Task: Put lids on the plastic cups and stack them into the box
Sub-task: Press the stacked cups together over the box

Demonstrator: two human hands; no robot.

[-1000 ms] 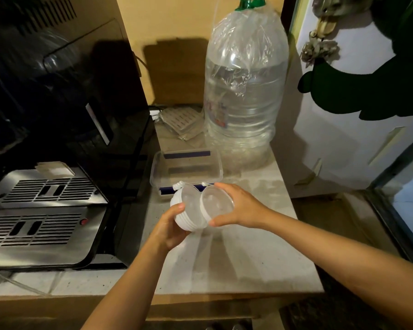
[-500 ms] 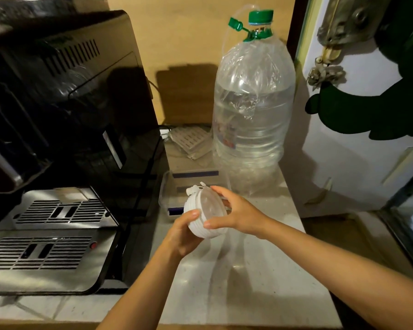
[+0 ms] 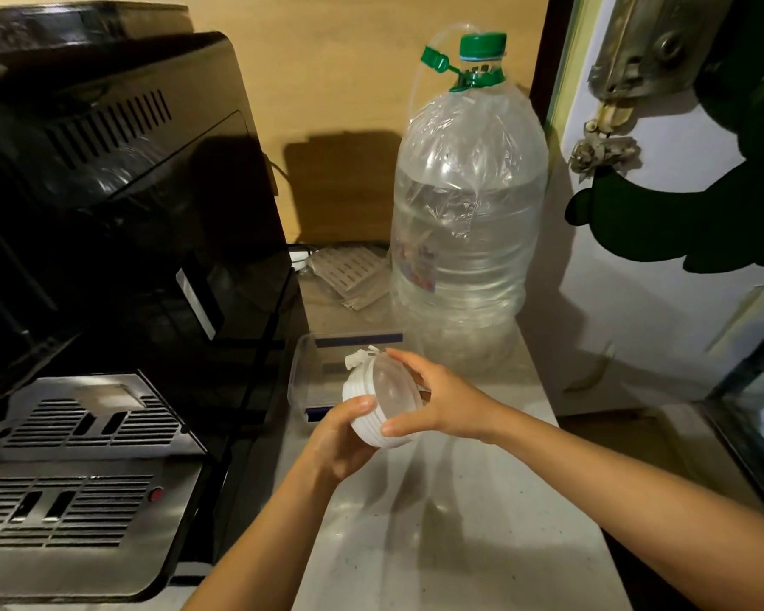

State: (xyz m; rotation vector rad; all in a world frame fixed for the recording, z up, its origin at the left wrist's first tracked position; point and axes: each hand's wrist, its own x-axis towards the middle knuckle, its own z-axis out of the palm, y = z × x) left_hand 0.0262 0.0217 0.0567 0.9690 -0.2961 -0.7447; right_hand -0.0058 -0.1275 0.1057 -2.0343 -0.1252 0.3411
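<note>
A small stack of white plastic cups (image 3: pixel 365 423) is held on its side above the counter by my left hand (image 3: pixel 338 443), which grips it from below. A clear round lid (image 3: pixel 393 390) lies against the stack's open end. My right hand (image 3: pixel 437 401) presses that lid from the right, fingers spread around its rim. Behind the hands lies the clear plastic box (image 3: pixel 303 377) with blue clips, partly hidden by the cups. What is in the box I cannot tell.
A large water bottle (image 3: pixel 464 240) with a green cap stands behind the box. A black coffee machine (image 3: pixel 120 222) with a metal drip tray (image 3: pixel 76 474) fills the left side. The counter's right edge (image 3: pixel 592 513) drops off beside a white door.
The lid was held apart, beside the cups; my right hand has brought it onto the open end. The camera has tilted up and come closer.
</note>
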